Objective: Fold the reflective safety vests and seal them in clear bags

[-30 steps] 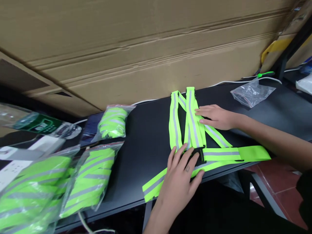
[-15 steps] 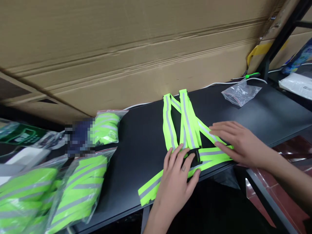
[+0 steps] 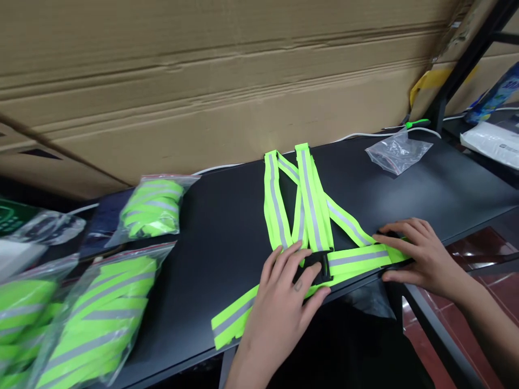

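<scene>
A neon-yellow strap harness (image 3: 311, 200) with grey reflective stripes lies on the black table, two straps pointing back and a belt along the front edge. My left hand (image 3: 286, 286) rests over the belt's black buckle (image 3: 323, 267), fingers spread and bent, touching it. The left end of the belt sticks out beyond that hand. At the belt's right end, my right hand (image 3: 409, 248) is closed on the strap, thumb below and fingers above, beside a dark piece partly hidden under the fingers.
Bagged neon straps (image 3: 101, 313) lie at the left, with another bag (image 3: 154, 208) behind. A crumpled clear bag (image 3: 399, 151) and a green-handled tool (image 3: 417, 123) are at the back right. Cardboard (image 3: 227, 108) stands behind the table (image 3: 219, 216).
My right hand has moved right along the belt and closed on its end. My left hand stays at the buckle. The view has shifted slightly, and the bags appear farther left.
</scene>
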A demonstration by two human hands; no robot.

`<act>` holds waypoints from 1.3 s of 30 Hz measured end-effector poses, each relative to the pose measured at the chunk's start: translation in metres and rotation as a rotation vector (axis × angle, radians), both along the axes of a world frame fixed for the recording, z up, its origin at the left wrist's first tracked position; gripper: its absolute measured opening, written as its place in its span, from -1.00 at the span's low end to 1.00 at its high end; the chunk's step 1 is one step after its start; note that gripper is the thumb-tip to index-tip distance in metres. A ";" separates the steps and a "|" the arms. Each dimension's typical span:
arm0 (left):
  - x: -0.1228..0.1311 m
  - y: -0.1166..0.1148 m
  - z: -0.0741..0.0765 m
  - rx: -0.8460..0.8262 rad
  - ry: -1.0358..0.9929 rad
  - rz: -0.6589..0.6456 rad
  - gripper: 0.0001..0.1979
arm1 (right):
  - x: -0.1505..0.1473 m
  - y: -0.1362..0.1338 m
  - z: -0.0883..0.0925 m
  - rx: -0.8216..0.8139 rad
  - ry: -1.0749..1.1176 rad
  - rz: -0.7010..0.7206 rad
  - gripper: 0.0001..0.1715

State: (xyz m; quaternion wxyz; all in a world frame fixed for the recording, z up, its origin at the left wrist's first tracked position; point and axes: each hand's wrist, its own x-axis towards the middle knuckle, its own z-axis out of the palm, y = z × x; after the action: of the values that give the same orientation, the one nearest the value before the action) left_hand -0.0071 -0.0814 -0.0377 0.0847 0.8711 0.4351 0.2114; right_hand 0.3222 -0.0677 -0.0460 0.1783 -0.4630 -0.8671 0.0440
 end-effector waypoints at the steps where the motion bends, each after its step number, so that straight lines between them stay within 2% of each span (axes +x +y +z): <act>1: 0.000 0.000 0.000 0.002 0.000 -0.005 -0.82 | -0.002 0.001 0.002 -0.035 -0.001 0.013 -0.34; 3: 0.000 0.001 -0.001 0.001 0.002 -0.012 -0.81 | -0.004 0.006 0.007 -0.109 0.018 0.036 -0.50; 6: -0.001 0.002 -0.001 -0.009 0.008 -0.010 -0.82 | -0.007 0.014 0.012 -0.172 0.068 0.072 -0.58; 12: -0.002 0.001 -0.003 -0.044 0.013 0.010 -0.81 | -0.004 0.021 0.022 -0.298 0.124 0.070 -0.58; 16: -0.003 0.003 -0.003 -0.068 0.018 0.008 -0.80 | 0.004 0.023 0.025 -0.380 0.197 0.120 -0.57; 23: -0.003 0.002 -0.005 -0.088 0.020 0.010 -0.79 | 0.023 0.028 0.022 -0.332 0.238 0.148 -0.66; 30: -0.003 0.003 -0.006 -0.115 0.019 0.019 -0.78 | 0.053 0.027 0.018 -0.296 0.313 0.065 -0.63; 34: -0.003 0.003 -0.007 -0.111 0.024 0.013 -0.77 | 0.055 0.025 0.018 -0.322 0.369 0.023 -0.65; 36: -0.002 0.003 -0.007 -0.092 0.030 0.006 -0.77 | 0.049 0.022 0.019 -0.385 0.424 -0.023 -0.66; 39: 0.000 0.001 -0.007 -0.053 0.045 -0.004 -0.77 | 0.034 0.012 0.021 -0.568 0.605 -0.099 -0.63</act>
State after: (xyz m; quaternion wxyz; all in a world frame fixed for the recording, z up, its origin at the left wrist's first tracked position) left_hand -0.0073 -0.0800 -0.0445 0.0985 0.8740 0.4405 0.1799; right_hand 0.3558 -0.0560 -0.0245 0.2919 -0.5012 -0.7058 0.4067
